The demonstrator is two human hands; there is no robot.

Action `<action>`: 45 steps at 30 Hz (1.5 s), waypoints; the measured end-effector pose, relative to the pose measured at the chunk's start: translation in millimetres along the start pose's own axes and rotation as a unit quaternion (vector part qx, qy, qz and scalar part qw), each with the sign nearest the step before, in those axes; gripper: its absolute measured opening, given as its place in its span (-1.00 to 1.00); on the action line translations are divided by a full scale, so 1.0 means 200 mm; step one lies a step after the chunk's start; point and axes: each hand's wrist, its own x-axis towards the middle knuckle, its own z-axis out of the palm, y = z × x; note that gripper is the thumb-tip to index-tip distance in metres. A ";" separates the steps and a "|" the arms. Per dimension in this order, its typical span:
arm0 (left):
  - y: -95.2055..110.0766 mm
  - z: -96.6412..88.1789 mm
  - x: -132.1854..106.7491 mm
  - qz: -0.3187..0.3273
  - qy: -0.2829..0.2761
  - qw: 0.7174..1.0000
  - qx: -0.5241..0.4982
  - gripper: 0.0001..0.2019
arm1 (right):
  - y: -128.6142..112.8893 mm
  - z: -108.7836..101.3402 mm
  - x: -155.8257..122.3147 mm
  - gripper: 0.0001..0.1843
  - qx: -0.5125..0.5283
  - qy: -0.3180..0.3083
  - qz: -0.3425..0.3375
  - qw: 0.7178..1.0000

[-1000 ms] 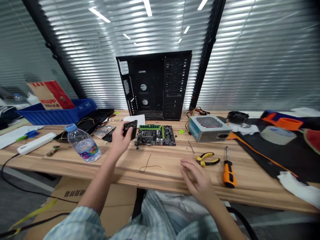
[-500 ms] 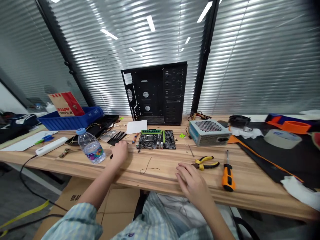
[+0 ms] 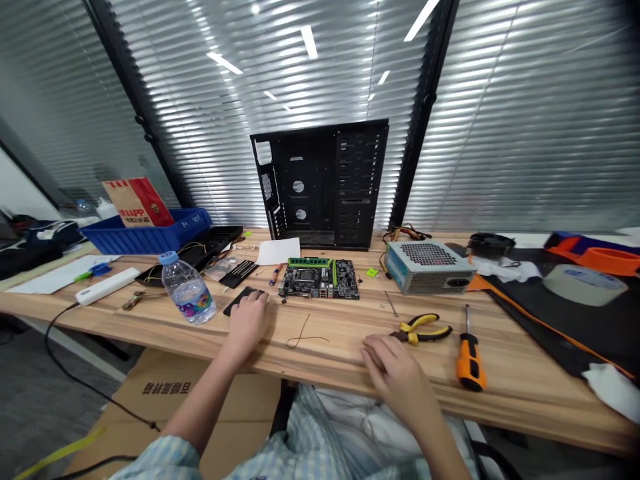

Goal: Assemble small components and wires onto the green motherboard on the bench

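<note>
My left hand (image 3: 249, 320) lies palm down on the wooden table (image 3: 340, 363), its fingers bent over the near end of a flat black part (image 3: 237, 301) that rests on the wood. Just right of it sits a motherboard (image 3: 321, 280) with a green memory stick. My right hand (image 3: 391, 365) lies flat on the table near its front edge, fingers loosely spread and holding nothing. Yellow-handled pliers (image 3: 420, 327) lie just beyond its fingertips. A thin dark wire (image 3: 304, 337) lies between my hands.
A black computer case (image 3: 323, 183) stands at the back, a grey power supply (image 3: 430, 267) to its right. An orange screwdriver (image 3: 470, 363), a water bottle (image 3: 189, 295), a white power strip (image 3: 106, 285), a blue bin (image 3: 150, 230), a tape roll (image 3: 583, 284) and a black mat (image 3: 565, 320) also occupy the table.
My left hand came down from holding the black part in the air to laying it on the table left of the motherboard. My right hand stayed put.
</note>
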 end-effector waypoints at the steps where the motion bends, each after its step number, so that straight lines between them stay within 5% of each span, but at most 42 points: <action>1: 0.03 -0.01 -0.04 0.022 0.005 0.999 -0.038 -0.66 | 0.00 0.00 0.00 -0.87 0.003 0.002 0.001 1.000; 5: 0.13 -0.01 -0.20 0.121 -0.003 0.976 -0.180 -0.67 | -0.01 -0.01 0.00 -0.88 0.012 0.008 0.001 1.000; 11: 0.21 0.04 -0.32 0.103 0.018 0.973 -0.208 -0.70 | 0.00 0.00 0.00 -0.86 0.002 0.043 -0.006 0.999; 22: 0.14 0.01 -0.19 0.117 -0.049 0.962 -0.243 -0.79 | -0.02 0.02 -0.07 -0.76 -0.052 0.143 -0.008 0.988; 31: 0.10 0.09 -0.17 0.099 -0.009 0.972 -0.211 -0.80 | -0.06 0.01 -0.22 -0.63 -0.013 0.222 -0.003 0.975; 33: 0.10 0.10 -0.18 0.097 -0.008 0.973 -0.209 -0.79 | -0.05 -0.01 -0.30 -0.71 0.064 0.250 0.035 0.966; 38: 0.08 0.07 -0.16 0.078 -0.015 0.958 -0.275 -0.81 | -0.02 -0.11 -0.45 -0.84 0.226 0.358 0.219 0.879; 41: 0.10 0.03 -0.13 0.066 -0.022 0.931 -0.359 -0.80 | -0.01 -0.19 -0.41 -0.87 0.229 0.319 0.207 0.896; 45: 0.21 -0.06 -0.02 0.088 -0.029 0.854 -0.512 -0.77 | -0.06 -0.23 -0.15 -0.90 0.188 0.130 0.110 0.967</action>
